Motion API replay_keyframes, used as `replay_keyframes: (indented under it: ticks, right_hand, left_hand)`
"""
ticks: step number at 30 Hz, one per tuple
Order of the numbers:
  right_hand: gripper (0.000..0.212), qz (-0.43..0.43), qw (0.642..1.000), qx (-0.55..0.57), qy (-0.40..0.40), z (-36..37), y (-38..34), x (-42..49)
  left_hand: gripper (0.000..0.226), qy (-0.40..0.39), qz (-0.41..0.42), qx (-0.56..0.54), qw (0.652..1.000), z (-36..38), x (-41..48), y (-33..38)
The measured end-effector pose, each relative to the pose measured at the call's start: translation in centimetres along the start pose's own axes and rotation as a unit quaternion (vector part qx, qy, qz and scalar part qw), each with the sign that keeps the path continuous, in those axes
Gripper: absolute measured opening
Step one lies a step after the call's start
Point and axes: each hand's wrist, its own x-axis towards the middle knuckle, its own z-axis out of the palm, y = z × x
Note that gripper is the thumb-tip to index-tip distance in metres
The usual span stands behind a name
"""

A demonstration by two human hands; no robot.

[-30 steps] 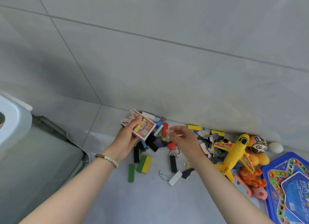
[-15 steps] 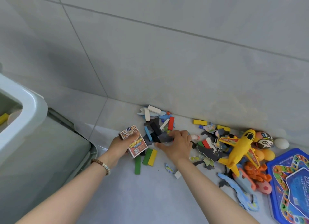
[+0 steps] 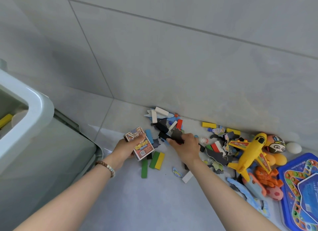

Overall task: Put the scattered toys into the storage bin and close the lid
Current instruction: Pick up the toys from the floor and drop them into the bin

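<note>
The person's left hand (image 3: 126,149) grips a small printed card box (image 3: 140,144), fingers curled round its sides, just above the floor (image 3: 137,205). A bead bracelet (image 3: 106,167) sits on that wrist. The right hand (image 3: 188,147) is near it but apart, its fingers curled on a black flat piece (image 3: 177,136) with a jagged edge (whether it grips more than one piece cannot be told).

The storage bin (image 3: 36,108) stands at the left with its top open, well apart from most of the toys; a yellow block (image 3: 6,119) lies inside it.

The toys lie scattered on the floor along the foot of the tiled wall (image 3: 172,58). Below the card box lie a green block (image 3: 144,168) and a green and yellow pair (image 3: 157,160) side by side. A white block (image 3: 187,176) lies just beside the right forearm. Further right a yellow plane (image 3: 249,151) rests on flat pieces, with a ball bearing a cartoon face (image 3: 275,144) and a white egg (image 3: 293,147) behind it by the wall. An orange toy (image 3: 268,177) lies between the plane and a blue game board (image 3: 301,187) at the right edge.
</note>
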Motion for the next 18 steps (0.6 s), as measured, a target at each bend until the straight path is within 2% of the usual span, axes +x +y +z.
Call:
replay_keyframes:
  ticks: [3, 5, 8, 14, 18]
  right_hand:
    - [0.032, -0.002, 1.0, 0.017, -0.023, -0.8, 0.2, -0.3]
    - [0.022, 0.015, 0.995, 0.092, -0.045, -2.0, -0.1, -1.0]
    - [0.025, 0.025, 0.978, 0.194, -0.072, -5.5, -1.4, -2.9]
    - [0.02, -0.057, 0.969, 0.23, -0.073, -14.8, -8.9, -8.6]
    - [0.014, -0.12, 0.943, 0.288, -0.119, -18.6, -16.4, -14.1]
  left_hand:
    - [0.024, -0.003, -0.006, -0.007, 1.0, -0.1, -0.6, 0.2]
    - [0.026, -0.011, -0.008, -0.011, 1.0, -0.1, -1.2, 0.5]
    - [0.032, -0.032, 0.0, -0.013, 0.999, -0.2, -3.2, 2.3]
    - [0.017, -0.088, 0.086, -0.028, 0.992, -1.1, -11.8, 9.8]
    - [0.017, -0.108, 0.157, -0.035, 0.981, -5.2, -20.3, 14.5]
